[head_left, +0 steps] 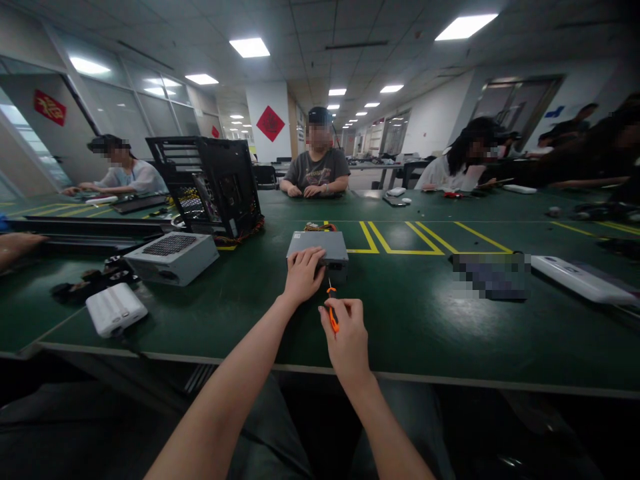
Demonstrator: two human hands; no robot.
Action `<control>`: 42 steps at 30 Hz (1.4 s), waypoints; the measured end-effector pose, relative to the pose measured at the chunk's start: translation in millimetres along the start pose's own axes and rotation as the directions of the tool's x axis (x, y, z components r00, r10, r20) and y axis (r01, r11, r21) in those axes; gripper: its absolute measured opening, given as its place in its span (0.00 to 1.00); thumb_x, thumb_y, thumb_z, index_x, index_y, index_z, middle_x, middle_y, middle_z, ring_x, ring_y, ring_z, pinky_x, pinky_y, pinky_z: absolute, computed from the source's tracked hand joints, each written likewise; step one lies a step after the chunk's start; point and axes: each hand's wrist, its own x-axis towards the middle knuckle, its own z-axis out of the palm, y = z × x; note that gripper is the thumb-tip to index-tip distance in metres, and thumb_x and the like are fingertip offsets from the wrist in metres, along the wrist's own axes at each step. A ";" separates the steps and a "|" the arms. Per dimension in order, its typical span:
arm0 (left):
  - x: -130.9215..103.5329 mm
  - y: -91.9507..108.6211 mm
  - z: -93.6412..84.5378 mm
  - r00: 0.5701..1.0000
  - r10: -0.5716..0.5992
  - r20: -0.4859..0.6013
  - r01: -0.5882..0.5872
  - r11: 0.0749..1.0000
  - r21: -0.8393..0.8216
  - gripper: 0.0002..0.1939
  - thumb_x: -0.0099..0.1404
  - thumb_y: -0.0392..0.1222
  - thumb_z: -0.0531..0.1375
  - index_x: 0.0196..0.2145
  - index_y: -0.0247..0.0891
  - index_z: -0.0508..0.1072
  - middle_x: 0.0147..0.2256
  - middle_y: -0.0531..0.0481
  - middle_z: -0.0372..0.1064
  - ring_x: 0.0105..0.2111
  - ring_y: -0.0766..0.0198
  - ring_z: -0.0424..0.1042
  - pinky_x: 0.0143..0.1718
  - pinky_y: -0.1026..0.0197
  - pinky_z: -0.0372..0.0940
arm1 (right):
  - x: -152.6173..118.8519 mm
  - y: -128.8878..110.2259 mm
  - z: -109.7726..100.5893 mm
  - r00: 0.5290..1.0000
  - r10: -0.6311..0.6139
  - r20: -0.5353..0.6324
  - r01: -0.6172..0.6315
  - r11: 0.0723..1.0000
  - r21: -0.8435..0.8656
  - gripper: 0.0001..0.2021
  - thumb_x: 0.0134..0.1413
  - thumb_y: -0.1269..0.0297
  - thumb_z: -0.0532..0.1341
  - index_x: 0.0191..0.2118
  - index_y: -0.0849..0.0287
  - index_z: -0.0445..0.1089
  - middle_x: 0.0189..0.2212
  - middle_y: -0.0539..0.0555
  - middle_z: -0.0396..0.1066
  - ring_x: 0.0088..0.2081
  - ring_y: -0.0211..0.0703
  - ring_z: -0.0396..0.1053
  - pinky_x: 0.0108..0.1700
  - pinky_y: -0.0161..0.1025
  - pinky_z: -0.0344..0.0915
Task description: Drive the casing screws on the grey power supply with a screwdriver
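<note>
A grey computer power supply (330,247) sits on the green table in front of me, colored wires (320,227) showing behind it. My left hand (303,275) grips its near left part, fingers over the top and the thumb down by the front face. In my right hand (347,330) is a screwdriver (333,319) with an orange and black handle, held between thumb and fingers. Its thin shaft points up toward the socket side of the power supply. Whether the tip touches a screw is too small to tell.
To the left are a second power supply (173,257), an open black computer case (215,187) and a white power bank (116,309). At right lie a blurred-out flat item (493,275) and a long white device (583,279). Several people sit around the table.
</note>
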 end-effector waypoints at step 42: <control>0.5 -0.8 1.7 1.000 0.005 -0.025 -0.005 1.000 0.008 0.17 0.61 0.40 0.51 0.50 0.44 0.60 0.52 0.50 0.60 0.52 0.59 0.57 0.52 0.53 0.46 | 8.1 15.8 6.0 0.725 0.599 0.339 -0.630 0.378 0.679 0.11 0.45 0.64 0.60 0.36 0.58 0.62 0.32 0.50 0.66 0.29 0.36 0.67 0.22 0.31 0.61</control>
